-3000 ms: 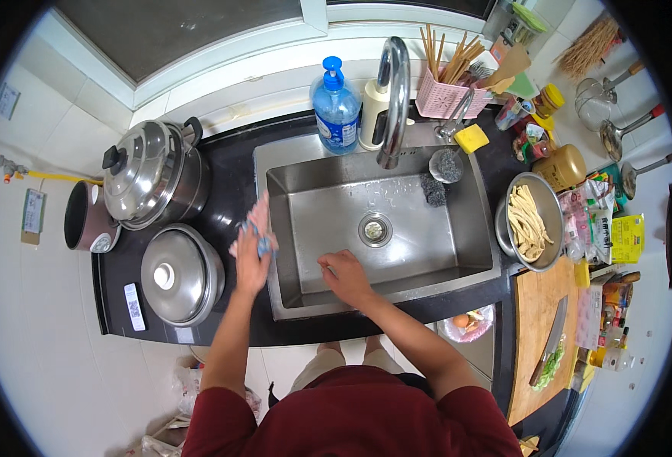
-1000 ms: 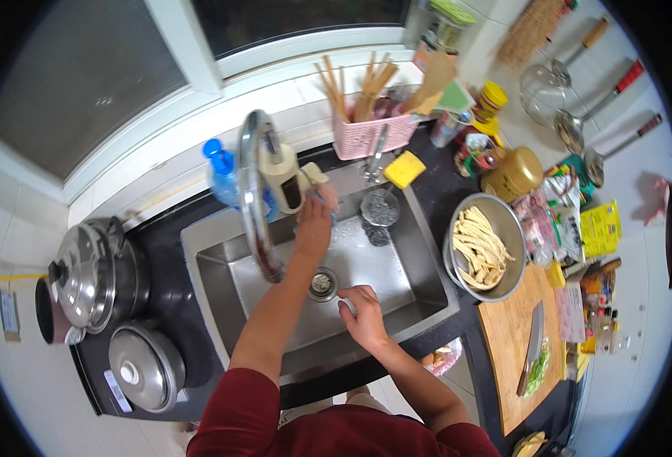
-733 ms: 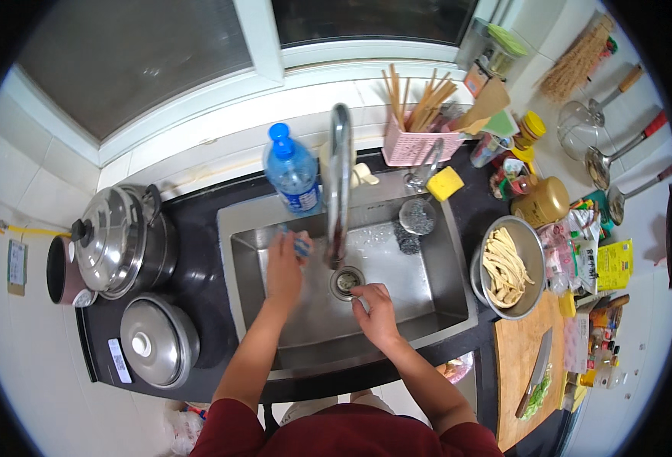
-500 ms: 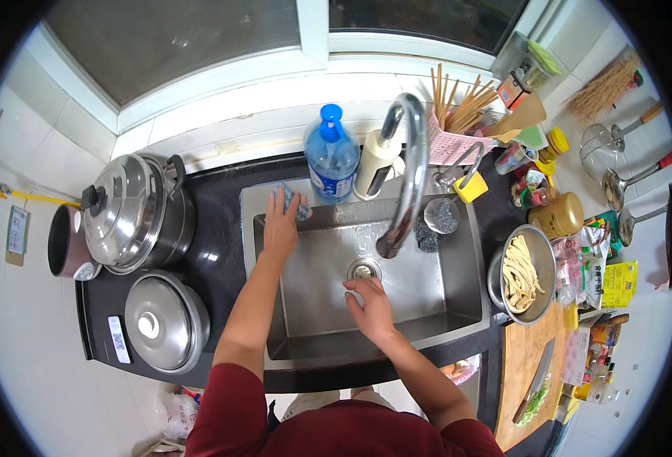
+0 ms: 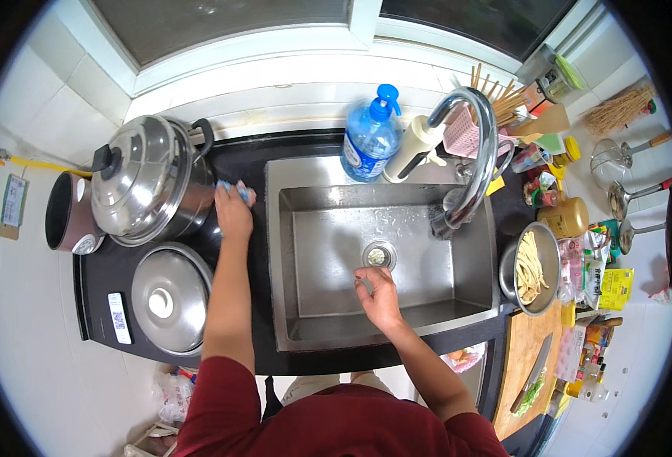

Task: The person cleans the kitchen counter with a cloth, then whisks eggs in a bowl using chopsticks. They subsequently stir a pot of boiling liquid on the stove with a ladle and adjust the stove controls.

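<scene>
At the far left of the black counter [image 5: 264,308], a dark pan [image 5: 63,213] stands beside a big lidded steel pot [image 5: 145,179], and nearer the person a white card [image 5: 119,317] lies next to a smaller lidded pot [image 5: 164,305] with a white knob. Just right of these 2 pots, the person's left hand [image 5: 233,213] is closed over a blue-and-pink cloth [image 5: 243,193], its fingers bent and the cloth bunched out past the fingertips; the cloth is over the strip of counter between the big pot and the steel sink [image 5: 324,282]. Behind the sink stands a blue pump bottle [image 5: 370,145]. The right hand [image 5: 378,297] hangs over the basin, near the drain [image 5: 379,254], its fingers half curled with a gap to the thumb, and nothing shows in its grasp. A cream dispenser [image 5: 412,152] comes next, then a pink basket [image 5: 459,139] of sticks, partly hidden by the arched faucet [image 5: 491,152]. Beyond the sink's right edge, a metal bowl [image 5: 552,263] contains pale strips [image 5: 529,266]; nearer the person, 1 knife [image 5: 534,373] lies on a wooden board [image 5: 517,335] beside chopped greens [image 5: 530,397].
</scene>
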The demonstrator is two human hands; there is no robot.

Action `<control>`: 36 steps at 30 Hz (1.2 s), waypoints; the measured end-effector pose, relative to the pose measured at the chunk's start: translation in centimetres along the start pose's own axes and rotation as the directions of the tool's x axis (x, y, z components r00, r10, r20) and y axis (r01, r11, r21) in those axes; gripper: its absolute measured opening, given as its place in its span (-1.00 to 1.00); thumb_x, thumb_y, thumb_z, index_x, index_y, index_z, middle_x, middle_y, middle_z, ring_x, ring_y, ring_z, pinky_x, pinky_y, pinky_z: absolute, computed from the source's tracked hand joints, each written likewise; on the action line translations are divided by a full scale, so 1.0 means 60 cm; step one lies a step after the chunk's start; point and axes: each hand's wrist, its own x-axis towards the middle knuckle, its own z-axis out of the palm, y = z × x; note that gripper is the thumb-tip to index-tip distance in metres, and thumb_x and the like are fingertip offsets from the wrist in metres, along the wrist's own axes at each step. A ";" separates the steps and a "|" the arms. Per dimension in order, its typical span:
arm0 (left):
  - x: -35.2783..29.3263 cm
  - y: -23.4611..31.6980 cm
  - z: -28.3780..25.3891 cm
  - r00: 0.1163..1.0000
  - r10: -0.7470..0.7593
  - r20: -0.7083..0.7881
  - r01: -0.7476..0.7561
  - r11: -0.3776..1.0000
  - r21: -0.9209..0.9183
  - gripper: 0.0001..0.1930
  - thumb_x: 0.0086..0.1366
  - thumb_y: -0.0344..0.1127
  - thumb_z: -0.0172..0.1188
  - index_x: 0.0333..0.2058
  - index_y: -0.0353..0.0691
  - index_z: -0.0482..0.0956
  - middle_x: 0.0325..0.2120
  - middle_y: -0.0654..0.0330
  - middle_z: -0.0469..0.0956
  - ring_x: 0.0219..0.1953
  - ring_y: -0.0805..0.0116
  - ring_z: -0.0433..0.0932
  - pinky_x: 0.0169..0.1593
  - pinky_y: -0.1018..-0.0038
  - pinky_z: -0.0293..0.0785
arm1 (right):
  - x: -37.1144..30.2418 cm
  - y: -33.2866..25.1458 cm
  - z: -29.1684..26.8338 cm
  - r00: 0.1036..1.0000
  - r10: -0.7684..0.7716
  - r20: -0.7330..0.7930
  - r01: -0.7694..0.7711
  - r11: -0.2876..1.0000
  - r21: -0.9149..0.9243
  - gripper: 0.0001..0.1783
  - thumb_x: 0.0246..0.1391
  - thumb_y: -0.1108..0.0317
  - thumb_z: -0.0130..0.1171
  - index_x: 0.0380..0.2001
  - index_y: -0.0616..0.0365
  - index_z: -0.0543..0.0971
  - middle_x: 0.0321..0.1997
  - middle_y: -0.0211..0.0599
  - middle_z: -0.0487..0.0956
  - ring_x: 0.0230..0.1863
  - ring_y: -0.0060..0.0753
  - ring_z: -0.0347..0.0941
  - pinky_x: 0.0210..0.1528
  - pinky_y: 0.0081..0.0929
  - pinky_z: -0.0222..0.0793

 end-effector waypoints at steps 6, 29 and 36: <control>-0.178 0.099 -0.124 0.950 -0.217 0.222 0.233 0.971 -0.048 -0.56 0.24 -0.53 0.02 0.12 -0.44 0.31 0.22 -0.31 0.17 0.27 -0.34 0.15 0.33 0.08 0.12 | 0.002 -0.032 0.054 0.992 -0.109 0.063 0.105 0.992 0.063 -0.78 -0.08 0.55 0.20 -0.28 0.18 0.60 -0.26 -0.16 0.61 -0.12 -0.03 0.47 -0.04 -0.22 0.39; 0.090 0.277 0.125 0.929 0.367 0.045 -0.286 0.791 -0.542 -0.59 0.15 -0.38 0.25 -0.01 -0.30 0.46 0.07 -0.21 0.38 0.14 -0.27 0.30 0.18 0.06 0.27 | -0.104 0.010 -0.044 0.983 0.141 -0.121 -0.144 0.990 -0.014 -0.76 -0.06 0.55 0.19 -0.24 0.21 0.60 -0.25 -0.12 0.61 -0.11 -0.02 0.46 -0.02 -0.21 0.39; -0.075 0.124 -0.060 0.869 0.315 0.382 -0.007 0.780 -0.626 -0.53 0.14 -0.58 0.04 0.08 -0.27 0.44 0.09 -0.17 0.38 0.16 -0.19 0.33 0.20 0.13 0.29 | -0.141 -0.015 -0.054 0.982 0.122 -0.143 -0.117 0.992 0.044 -0.78 -0.05 0.54 0.19 -0.25 0.22 0.58 -0.24 -0.12 0.60 -0.10 -0.04 0.45 0.00 -0.20 0.38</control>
